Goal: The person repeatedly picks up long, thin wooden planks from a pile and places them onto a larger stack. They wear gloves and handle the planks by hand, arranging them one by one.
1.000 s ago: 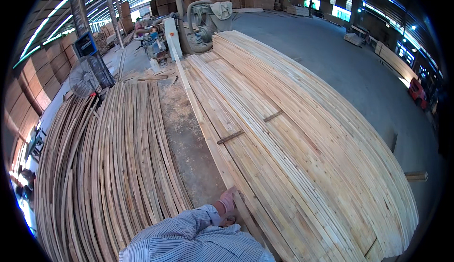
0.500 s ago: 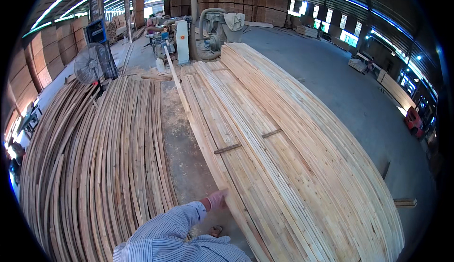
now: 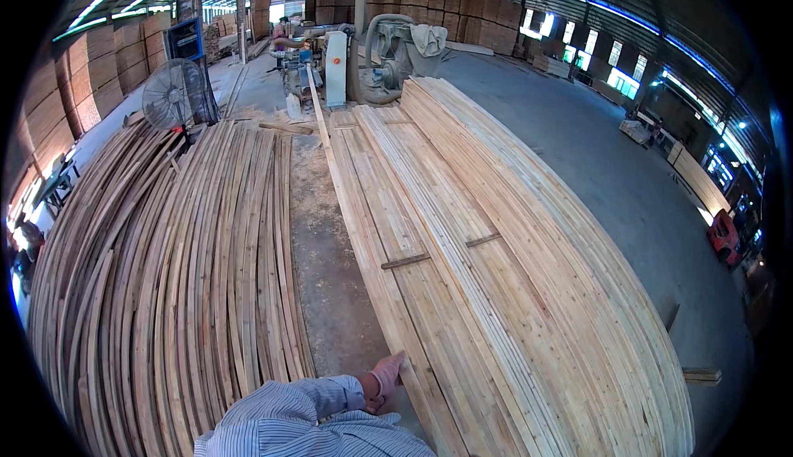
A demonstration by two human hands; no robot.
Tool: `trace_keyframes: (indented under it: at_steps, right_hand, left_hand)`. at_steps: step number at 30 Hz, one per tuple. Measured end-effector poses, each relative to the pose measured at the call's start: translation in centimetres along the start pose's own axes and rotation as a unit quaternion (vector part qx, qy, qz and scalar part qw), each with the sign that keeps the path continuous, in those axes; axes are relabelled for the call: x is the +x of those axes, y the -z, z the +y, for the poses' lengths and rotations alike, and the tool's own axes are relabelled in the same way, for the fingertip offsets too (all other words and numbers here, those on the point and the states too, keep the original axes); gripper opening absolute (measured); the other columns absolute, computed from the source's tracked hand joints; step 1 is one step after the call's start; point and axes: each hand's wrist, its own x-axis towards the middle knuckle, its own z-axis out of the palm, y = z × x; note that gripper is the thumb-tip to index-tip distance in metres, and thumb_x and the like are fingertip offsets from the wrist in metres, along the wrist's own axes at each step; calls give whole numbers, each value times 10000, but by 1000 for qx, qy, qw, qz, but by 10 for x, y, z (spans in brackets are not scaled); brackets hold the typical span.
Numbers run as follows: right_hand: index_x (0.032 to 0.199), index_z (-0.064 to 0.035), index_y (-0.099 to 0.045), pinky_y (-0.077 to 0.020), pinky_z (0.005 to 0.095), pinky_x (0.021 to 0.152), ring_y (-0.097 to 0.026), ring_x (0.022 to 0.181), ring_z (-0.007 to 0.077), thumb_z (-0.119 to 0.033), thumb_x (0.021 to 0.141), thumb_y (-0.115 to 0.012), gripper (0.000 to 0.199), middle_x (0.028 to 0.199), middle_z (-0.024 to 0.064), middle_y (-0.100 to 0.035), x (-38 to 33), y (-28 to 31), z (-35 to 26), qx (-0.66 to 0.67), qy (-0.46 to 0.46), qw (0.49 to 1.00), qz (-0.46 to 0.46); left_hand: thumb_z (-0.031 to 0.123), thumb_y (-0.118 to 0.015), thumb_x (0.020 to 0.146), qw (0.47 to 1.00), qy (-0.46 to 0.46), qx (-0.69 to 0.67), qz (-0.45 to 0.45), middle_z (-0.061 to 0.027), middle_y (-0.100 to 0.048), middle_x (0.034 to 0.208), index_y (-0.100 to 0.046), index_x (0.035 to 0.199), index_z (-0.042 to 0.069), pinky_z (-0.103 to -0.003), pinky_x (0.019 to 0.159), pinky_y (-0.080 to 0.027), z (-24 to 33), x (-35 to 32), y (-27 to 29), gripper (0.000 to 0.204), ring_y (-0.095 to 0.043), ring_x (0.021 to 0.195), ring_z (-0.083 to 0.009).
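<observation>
My left hand [image 3: 385, 377], in a pink glove with a blue striped sleeve, reaches in from the bottom edge. Its fingers close on the left edge of a long thin plank [image 3: 347, 209] near its near end. That plank runs along the left side of a wide, low stack of pale boards [image 3: 512, 275] and stretches far toward the sawing machine [image 3: 334, 65]. My right hand is out of view.
A big pile of narrow, bent wood strips [image 3: 165, 275] lies on the left. A sawdust-covered floor strip [image 3: 326, 250] separates the two stacks. A standing fan [image 3: 173, 94] is at the back left, a person at the far machines [image 3: 282, 34], and grey concrete floor [image 3: 611, 176] on the right.
My head has turned left and lifted, bringing the fan into view. My left hand stays at the plank's edge, with the sleeve drawn lower in the picture.
</observation>
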Motion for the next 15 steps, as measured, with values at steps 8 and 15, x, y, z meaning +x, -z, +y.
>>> trace_keyframes:
  at_steps: [8,15]
  right_hand:
    - [1065,-68,-680,-495,490,879,-629,1039,403,-455,940,-428,478,1045,223,-672,-147,34,275,-269,-73,959,-50]
    - [1254,-115,-605,-510,454,906,-643,1058,355,-394,908,-507,455,1152,205,-652,-107,75,165,-405,-115,887,-193]
  left_hand:
    - [377,-529,971,992,-108,-4,63,-131,-673,872,-595,1035,36,-459,686,-574,98,35,-7,354,-676,754,-292]
    - [489,-546,938,992,-121,23,-4,-131,-652,1095,-538,1270,-2,-470,818,-524,105,159,30,593,-646,963,-281]
